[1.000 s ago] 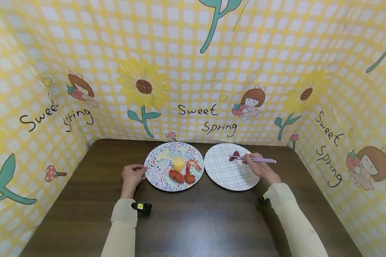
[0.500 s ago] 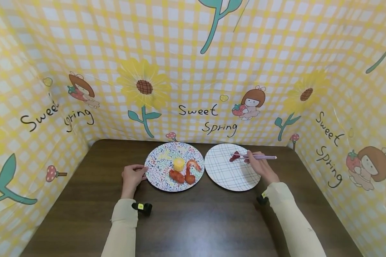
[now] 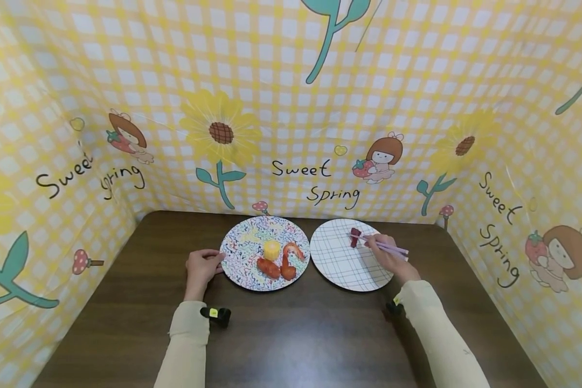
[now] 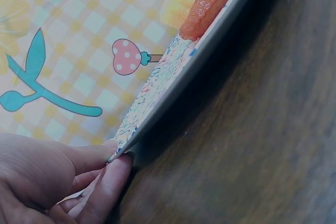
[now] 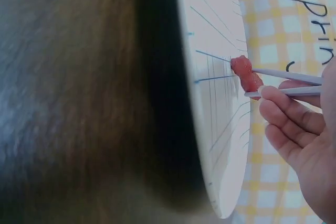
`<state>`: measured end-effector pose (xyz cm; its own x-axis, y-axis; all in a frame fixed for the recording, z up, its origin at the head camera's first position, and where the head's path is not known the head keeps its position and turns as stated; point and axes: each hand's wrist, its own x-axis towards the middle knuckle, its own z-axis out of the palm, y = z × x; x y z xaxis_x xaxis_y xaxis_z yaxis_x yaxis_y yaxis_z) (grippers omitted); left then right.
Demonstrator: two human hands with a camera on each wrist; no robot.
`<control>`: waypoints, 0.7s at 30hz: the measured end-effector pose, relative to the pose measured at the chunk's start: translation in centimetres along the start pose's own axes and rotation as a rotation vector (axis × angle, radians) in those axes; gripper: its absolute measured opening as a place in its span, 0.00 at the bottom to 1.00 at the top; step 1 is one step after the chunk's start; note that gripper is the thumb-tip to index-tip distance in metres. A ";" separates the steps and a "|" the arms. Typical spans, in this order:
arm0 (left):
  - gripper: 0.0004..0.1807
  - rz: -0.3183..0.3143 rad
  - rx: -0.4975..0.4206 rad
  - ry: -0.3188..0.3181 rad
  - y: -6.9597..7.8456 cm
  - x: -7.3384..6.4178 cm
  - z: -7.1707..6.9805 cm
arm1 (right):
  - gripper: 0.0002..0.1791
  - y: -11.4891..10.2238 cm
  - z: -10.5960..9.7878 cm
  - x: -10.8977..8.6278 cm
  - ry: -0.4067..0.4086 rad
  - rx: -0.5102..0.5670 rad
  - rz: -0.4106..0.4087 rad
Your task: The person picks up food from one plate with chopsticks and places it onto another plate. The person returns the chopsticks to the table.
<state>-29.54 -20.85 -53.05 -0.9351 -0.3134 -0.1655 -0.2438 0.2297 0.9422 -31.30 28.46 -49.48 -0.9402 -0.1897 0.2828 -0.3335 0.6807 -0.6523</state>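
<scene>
My left hand point(image 3: 202, 267) pinches the left rim of a round, colour-speckled plate point(image 3: 240, 264), thumb on top and a finger under it in the left wrist view. On that plate lie a yellow corn piece point(image 3: 272, 249), a reddish sausage point(image 3: 268, 268), a curled shrimp point(image 3: 293, 250) and an orange piece point(image 3: 288, 268) like a small drumstick. My right hand point(image 3: 392, 260) grips light purple chopsticks point(image 3: 390, 248) over a white plate with grid lines point(image 3: 330, 258). In the right wrist view, their tips stand either side of a lumpy, dark red food piece point(image 5: 245, 73).
Both plates stand side by side at the back of a dark wooden table point(image 3: 291, 334). Behind and at both sides hangs a yellow checked cloth point(image 3: 271, 124) with printed flowers. Black wrist cameras point(image 3: 216, 316) are strapped near both cuffs.
The red piece has turned from slanting to nearly upright in the head view, shifting slightly right. The chopsticks' rear ends have swung lower with the right hand. The left hand keeps its hold.
</scene>
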 end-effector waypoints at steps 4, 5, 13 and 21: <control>0.18 -0.003 0.002 -0.008 -0.1 0.2 0.1 | 0.12 -1.6 -0.2 -0.6 0.045 -0.072 -0.160; 0.18 -0.001 0.001 -0.009 0.0 0.2 0.1 | 0.13 -1.8 -0.3 -0.6 0.048 -0.091 -0.180; 0.17 -0.003 -0.007 -0.003 0.2 0.1 0.2 | 0.19 -1.7 -0.1 -0.5 0.038 -0.134 -0.316; 0.17 0.003 -0.019 -0.012 0.1 0.0 0.1 | 0.14 -1.0 -0.2 -0.4 0.087 -0.061 -0.225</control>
<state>-29.60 -20.79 -53.02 -0.9387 -0.3021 -0.1663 -0.2366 0.2131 0.9480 -30.61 27.97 -48.79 -0.8323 -0.2815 0.4776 -0.5267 0.6700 -0.5231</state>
